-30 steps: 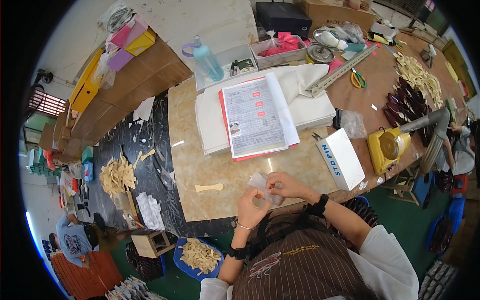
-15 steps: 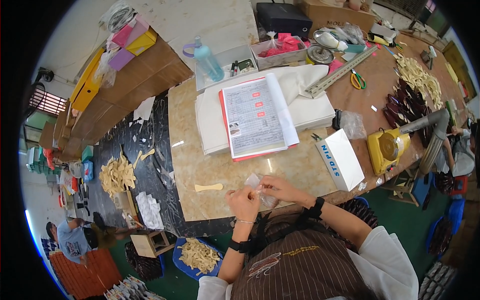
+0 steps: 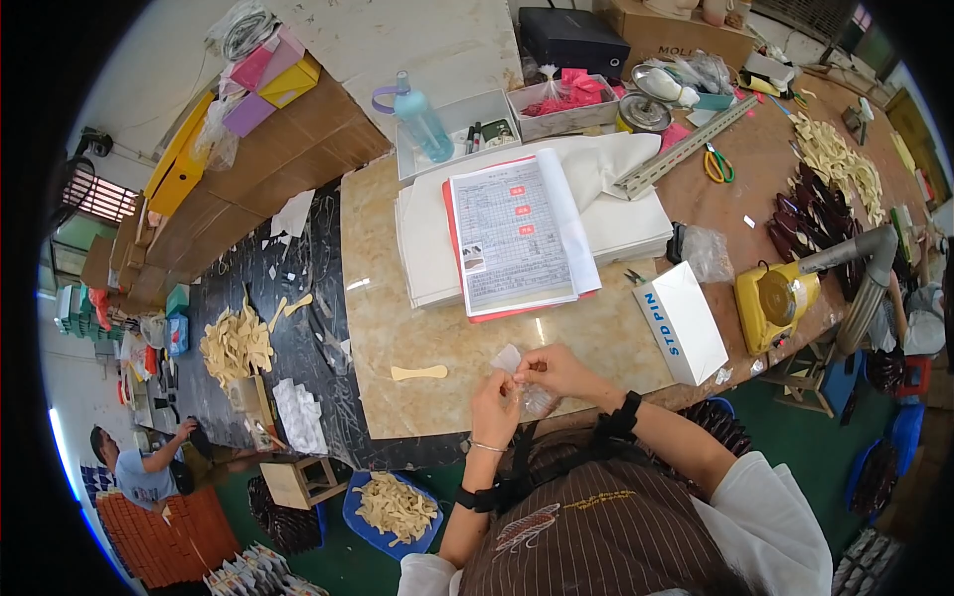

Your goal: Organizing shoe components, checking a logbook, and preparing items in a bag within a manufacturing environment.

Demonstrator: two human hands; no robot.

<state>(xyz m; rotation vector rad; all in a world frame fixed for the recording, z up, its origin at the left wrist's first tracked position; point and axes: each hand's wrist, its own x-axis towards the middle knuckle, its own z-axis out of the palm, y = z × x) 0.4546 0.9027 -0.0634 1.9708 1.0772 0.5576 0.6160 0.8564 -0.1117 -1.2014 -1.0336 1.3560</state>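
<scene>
Close to the table's front edge, my left hand [image 3: 494, 405] and my right hand [image 3: 556, 372] meet with fingertips pinched together. Between them is a small clear plastic bag [image 3: 539, 401], its body hanging below the fingers. A pale flap [image 3: 508, 358] sticks up behind my fingertips. What the bag contains is too small to make out. To the left of my hands, a single cream bone-shaped piece [image 3: 419, 372] lies flat on the marbled board [image 3: 397, 407].
Beyond my hands, a paper form [image 3: 517, 238] rests on white sheets. At right stand a white box [image 3: 681, 323] and a yellow machine with a metal pipe [image 3: 770, 308]. Cream pieces are heaped on the black surface [image 3: 237, 343] and in a blue basin [image 3: 393, 509]. A person [image 3: 144, 467] works far left.
My hands stay together at the bag, with the left fingers shifted slightly and more upright. The view has moved a little. The person at far left now reaches an arm toward the table.
</scene>
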